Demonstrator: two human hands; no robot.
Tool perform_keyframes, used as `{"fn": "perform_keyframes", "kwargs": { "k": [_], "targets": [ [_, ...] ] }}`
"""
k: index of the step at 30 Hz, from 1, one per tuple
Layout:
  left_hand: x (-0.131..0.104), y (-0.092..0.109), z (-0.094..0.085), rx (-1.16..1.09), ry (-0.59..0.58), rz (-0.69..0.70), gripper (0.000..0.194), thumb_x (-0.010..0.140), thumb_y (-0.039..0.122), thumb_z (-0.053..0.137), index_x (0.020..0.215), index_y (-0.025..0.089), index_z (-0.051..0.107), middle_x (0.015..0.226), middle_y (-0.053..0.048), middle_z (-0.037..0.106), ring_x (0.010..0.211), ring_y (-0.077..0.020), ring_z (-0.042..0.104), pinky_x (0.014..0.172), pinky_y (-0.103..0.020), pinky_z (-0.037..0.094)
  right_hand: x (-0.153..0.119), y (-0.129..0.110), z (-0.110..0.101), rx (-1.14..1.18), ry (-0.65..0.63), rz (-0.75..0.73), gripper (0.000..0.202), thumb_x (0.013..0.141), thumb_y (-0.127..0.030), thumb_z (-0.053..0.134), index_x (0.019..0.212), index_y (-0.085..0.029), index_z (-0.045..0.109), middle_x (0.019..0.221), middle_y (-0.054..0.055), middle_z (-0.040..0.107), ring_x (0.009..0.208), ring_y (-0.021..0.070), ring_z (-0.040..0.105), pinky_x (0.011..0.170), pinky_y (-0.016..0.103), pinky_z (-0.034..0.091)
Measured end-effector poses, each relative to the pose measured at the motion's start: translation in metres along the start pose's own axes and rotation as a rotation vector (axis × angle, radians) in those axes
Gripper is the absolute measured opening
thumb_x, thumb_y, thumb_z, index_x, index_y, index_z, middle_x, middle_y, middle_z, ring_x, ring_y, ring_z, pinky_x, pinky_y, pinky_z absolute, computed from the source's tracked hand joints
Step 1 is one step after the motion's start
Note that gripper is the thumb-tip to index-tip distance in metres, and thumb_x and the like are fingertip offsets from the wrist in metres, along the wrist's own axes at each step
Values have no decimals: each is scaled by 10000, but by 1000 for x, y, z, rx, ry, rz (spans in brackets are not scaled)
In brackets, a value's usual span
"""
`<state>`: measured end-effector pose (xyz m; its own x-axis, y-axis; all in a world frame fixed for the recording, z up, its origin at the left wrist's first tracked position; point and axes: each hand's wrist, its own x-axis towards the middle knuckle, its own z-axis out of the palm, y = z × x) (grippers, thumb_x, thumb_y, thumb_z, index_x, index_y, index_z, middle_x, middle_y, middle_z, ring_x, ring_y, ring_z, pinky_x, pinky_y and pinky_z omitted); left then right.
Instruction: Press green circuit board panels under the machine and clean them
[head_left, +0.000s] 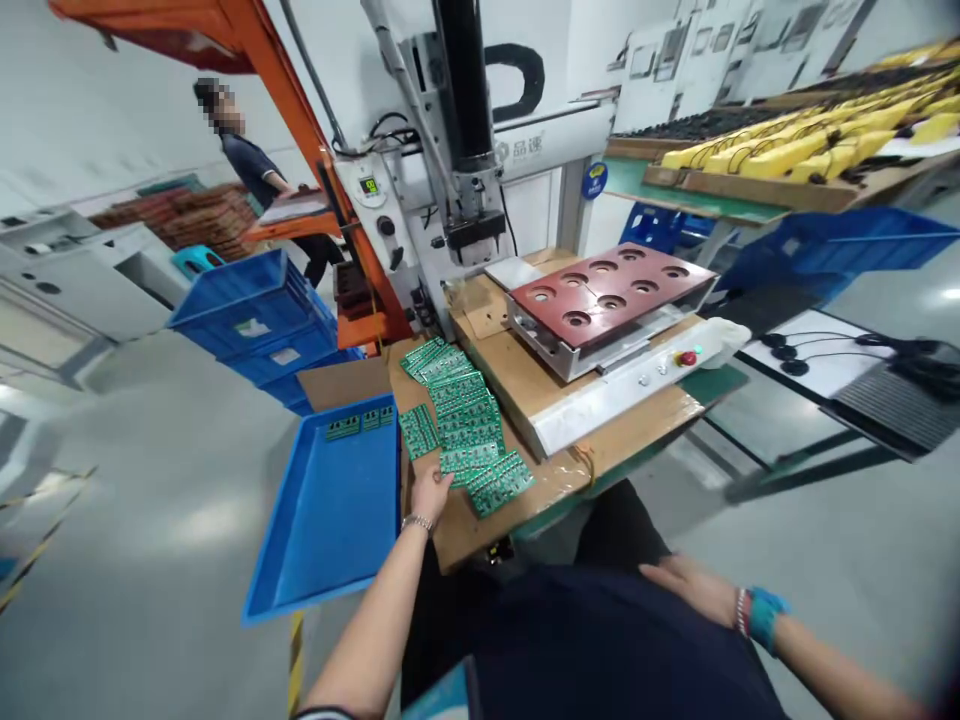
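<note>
Green circuit boards point(465, 410) lie in overlapping rows on the brown tabletop. My left hand point(431, 490) is at the near edge of these boards, its fingertips by the lower ones; whether they grip a board is too small to tell. To its left a blue tray point(337, 540) holds several small board pieces point(360, 422) along its far side. My right hand point(694, 588) rests on my lap with its fingers stretched out, holding nothing. Beyond the boards, a red plate with round recesses point(611, 290) sits on the machine's bed.
The machine head point(476, 225) hangs behind the red plate. A metal bar with a red button point(686, 358) runs along the bed's front. Blue crates point(255, 310) are stacked at the left, a person point(251, 165) behind them. Yellow parts point(795, 145) fill a right-hand table.
</note>
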<state>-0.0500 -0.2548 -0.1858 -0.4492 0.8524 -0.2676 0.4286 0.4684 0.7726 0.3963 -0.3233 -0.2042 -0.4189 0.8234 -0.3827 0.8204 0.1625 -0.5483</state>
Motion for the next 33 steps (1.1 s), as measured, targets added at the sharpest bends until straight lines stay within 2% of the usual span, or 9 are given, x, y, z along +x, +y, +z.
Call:
{"fn": "perform_keyframes", "kwargs": {
  "k": [3,6,11,15,18,22,25,29,33],
  "targets": [
    [-3,8,2,-129,0,-57,333,841,299,548,1149,174,542,1161,-95,575,945,-230,592,762,-441,509,-6,6,3,38,-83,-82,269,880,-392,472,1028,-195,580,1073,34,579,906,147,571,791,312,495],
    [-11,11,-2,-287,-14,-100,325,841,296,549,1141,171,546,1144,-92,583,926,-224,598,747,-431,515,-8,14,-3,59,-34,-135,257,883,-382,472,1037,-200,569,1063,35,582,887,132,575,771,306,499],
    [-29,11,-27,-598,1,-143,271,841,266,554,1089,157,565,1062,-77,610,852,-196,614,694,-390,530,12,26,-51,67,298,-128,315,871,-376,499,1101,-164,531,1082,54,571,911,145,576,788,354,498],
    [-29,28,-56,-816,71,-146,66,833,125,535,828,160,591,892,-26,646,797,-150,625,716,-333,544,60,20,-99,74,668,-54,318,872,-373,497,1120,-175,524,1130,62,553,958,157,564,821,372,488],
    [-21,59,-68,-938,100,-128,201,839,72,476,718,197,577,794,6,658,819,-120,630,777,-270,538,108,4,-120,76,924,1,336,869,-373,501,1142,-177,511,1155,67,540,982,166,557,832,385,484],
    [-5,116,-61,-1045,29,-72,208,822,66,493,705,184,618,787,6,670,789,-122,632,826,-289,537,154,-23,-120,58,1122,-23,353,866,-380,502,1159,-183,504,1187,72,526,1016,179,544,854,405,475],
    [13,161,-47,-1108,-68,-25,230,825,30,470,733,152,642,817,-16,675,772,-124,636,823,-307,539,165,-35,-110,52,1208,-67,362,864,-383,505,1167,-184,499,1206,75,513,1044,189,532,877,420,461],
    [46,213,-25,-1197,-101,40,220,835,30,479,709,142,620,748,4,650,686,-103,620,777,-312,540,167,-33,-101,60,1259,-119,411,854,-399,514,1202,-184,470,1261,84,469,1125,225,483,927,472,419],
    [83,253,-5,-1263,-166,87,97,831,179,565,902,132,611,903,-35,645,755,-154,623,661,-347,538,169,-26,-100,63,1243,-136,484,845,-460,479,1217,-153,430,1252,136,438,1204,279,409,993,520,376]
  ]
}}
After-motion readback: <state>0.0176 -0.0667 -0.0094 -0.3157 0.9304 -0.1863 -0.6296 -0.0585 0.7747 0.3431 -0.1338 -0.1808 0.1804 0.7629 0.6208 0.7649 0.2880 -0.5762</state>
